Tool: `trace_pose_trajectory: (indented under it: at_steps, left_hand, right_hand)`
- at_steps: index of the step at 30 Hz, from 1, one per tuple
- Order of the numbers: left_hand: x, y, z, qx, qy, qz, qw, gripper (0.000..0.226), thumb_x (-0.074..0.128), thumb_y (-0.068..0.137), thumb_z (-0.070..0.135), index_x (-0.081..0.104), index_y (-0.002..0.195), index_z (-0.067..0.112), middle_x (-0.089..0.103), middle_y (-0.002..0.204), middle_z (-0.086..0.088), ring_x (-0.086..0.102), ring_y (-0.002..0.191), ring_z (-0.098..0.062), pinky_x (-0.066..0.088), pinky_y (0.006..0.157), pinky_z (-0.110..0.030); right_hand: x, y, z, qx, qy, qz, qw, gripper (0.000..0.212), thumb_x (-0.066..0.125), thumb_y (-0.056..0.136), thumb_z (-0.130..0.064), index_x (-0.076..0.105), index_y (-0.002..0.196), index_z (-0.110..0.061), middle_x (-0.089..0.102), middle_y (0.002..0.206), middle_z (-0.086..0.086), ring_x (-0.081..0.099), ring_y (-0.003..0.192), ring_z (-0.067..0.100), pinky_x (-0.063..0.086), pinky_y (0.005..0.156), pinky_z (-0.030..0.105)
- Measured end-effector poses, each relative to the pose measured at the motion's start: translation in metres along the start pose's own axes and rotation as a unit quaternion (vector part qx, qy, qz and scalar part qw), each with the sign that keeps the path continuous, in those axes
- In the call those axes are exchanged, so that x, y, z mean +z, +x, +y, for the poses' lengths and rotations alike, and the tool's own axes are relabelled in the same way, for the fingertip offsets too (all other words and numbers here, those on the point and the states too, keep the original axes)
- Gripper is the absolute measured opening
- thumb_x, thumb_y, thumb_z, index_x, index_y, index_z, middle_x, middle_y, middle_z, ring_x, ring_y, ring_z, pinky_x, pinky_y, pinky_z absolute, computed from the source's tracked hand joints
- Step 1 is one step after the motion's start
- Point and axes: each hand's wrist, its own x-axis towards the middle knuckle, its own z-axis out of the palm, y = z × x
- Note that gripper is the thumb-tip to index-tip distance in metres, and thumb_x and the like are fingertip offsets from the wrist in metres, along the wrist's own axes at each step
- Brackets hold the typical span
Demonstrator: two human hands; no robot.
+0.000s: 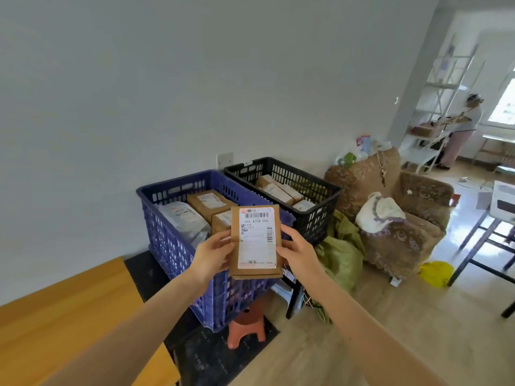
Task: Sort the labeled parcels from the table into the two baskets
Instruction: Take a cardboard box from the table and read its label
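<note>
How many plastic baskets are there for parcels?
2: a blue slatted plastic basket behind the held brown cardboard parcel, and a black slatted plastic basket to its right. No others show.

A patterned brown armchair (404,218) draped with a white cloth (379,210) is flanked by green sacks (342,254), an orange stool (246,327) is seen nearer, and a person (462,129) is seen at white shelving (434,107).

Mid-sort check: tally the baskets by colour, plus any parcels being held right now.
Blue basket: 1
Black basket: 1
Held parcel: 1, gripped by left hand and right hand
Total: 3
</note>
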Motion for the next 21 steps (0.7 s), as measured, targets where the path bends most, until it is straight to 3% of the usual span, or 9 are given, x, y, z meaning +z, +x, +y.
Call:
trace_pose_trajectory:
  at_steps: [3, 6, 8, 11, 15, 18, 21]
  left_hand:
    - [0.007, 0.020, 0.007, -0.002, 0.002, 0.019, 1.000, 0.027, 0.051, 0.098, 0.010, 0.057, 0.120, 0.024, 0.065, 0.117, -0.003, 0.066, 0.097, -0.020, 0.054, 0.074, -0.028]
    - [0.014, 0.044, 0.014, 0.007, 0.000, 0.046, 0.999, 0.032, 0.050, 0.098, 0.007, 0.055, 0.128, 0.020, 0.062, 0.121, -0.004, 0.062, 0.106, -0.024, 0.053, 0.085, -0.035]
    - [0.020, 0.060, 0.016, 0.018, 0.003, 0.069, 0.997, 0.033, 0.050, 0.098, 0.008, 0.055, 0.127, 0.023, 0.063, 0.117, -0.002, 0.063, 0.102, -0.020, 0.053, 0.082, -0.032]
    - [0.029, 0.080, 0.018, 0.021, -0.006, 0.114, 0.993, 0.032, 0.051, 0.098, 0.008, 0.056, 0.124, 0.025, 0.064, 0.113, 0.001, 0.064, 0.095, -0.015, 0.054, 0.070, -0.026]
    - [0.036, 0.104, 0.020, 0.020, 0.016, 0.172, 0.985, 0.033, 0.051, 0.098, 0.011, 0.057, 0.127, 0.025, 0.066, 0.116, -0.001, 0.065, 0.101, -0.019, 0.057, 0.078, -0.032]
    - [0.036, 0.112, 0.024, 0.014, 0.033, 0.221, 0.975, 0.029, 0.051, 0.098, 0.010, 0.061, 0.113, 0.033, 0.069, 0.106, 0.007, 0.068, 0.092, -0.013, 0.058, 0.069, -0.027]
    - [0.033, 0.115, 0.023, 0.002, 0.061, 0.268, 0.962, 0.030, 0.052, 0.097, 0.011, 0.060, 0.117, 0.032, 0.069, 0.103, 0.010, 0.067, 0.091, -0.010, 0.057, 0.064, -0.022]
  right_hand:
    - [-0.010, 0.032, 0.004, -0.002, 0.004, -0.025, 1.000, 0.045, 0.046, 0.096, 0.005, 0.048, 0.134, -0.019, 0.059, 0.130, 0.010, 0.056, 0.117, 0.020, 0.052, 0.088, 0.030]
    - [-0.019, 0.068, 0.006, -0.008, 0.000, -0.061, 0.998, 0.045, 0.046, 0.096, 0.002, 0.047, 0.135, -0.022, 0.060, 0.127, 0.009, 0.059, 0.110, 0.016, 0.051, 0.070, 0.013]
    - [-0.026, 0.094, 0.007, -0.016, -0.004, -0.082, 0.996, 0.045, 0.048, 0.096, 0.000, 0.047, 0.135, -0.023, 0.061, 0.125, 0.009, 0.060, 0.100, 0.009, 0.047, 0.062, 0.008]
    - [-0.032, 0.133, 0.009, -0.023, -0.005, -0.126, 0.992, 0.042, 0.049, 0.096, -0.003, 0.046, 0.127, -0.031, 0.062, 0.123, 0.007, 0.061, 0.101, 0.007, 0.049, 0.068, 0.011]
    - [-0.038, 0.181, 0.015, -0.029, -0.008, -0.195, 0.980, 0.049, 0.052, 0.095, -0.002, 0.041, 0.136, -0.027, 0.065, 0.112, 0.001, 0.064, 0.085, -0.006, 0.046, 0.061, 0.004]
    - [-0.033, 0.206, 0.023, -0.025, -0.020, -0.250, 0.968, 0.061, 0.058, 0.092, 0.000, 0.034, 0.144, -0.020, 0.062, 0.125, 0.008, 0.063, 0.098, 0.005, 0.047, 0.061, 0.006]
    - [-0.023, 0.226, 0.034, -0.022, -0.033, -0.298, 0.954, 0.069, 0.060, 0.091, -0.003, 0.026, 0.149, -0.022, 0.060, 0.131, 0.008, 0.061, 0.110, 0.012, 0.047, 0.064, 0.006]
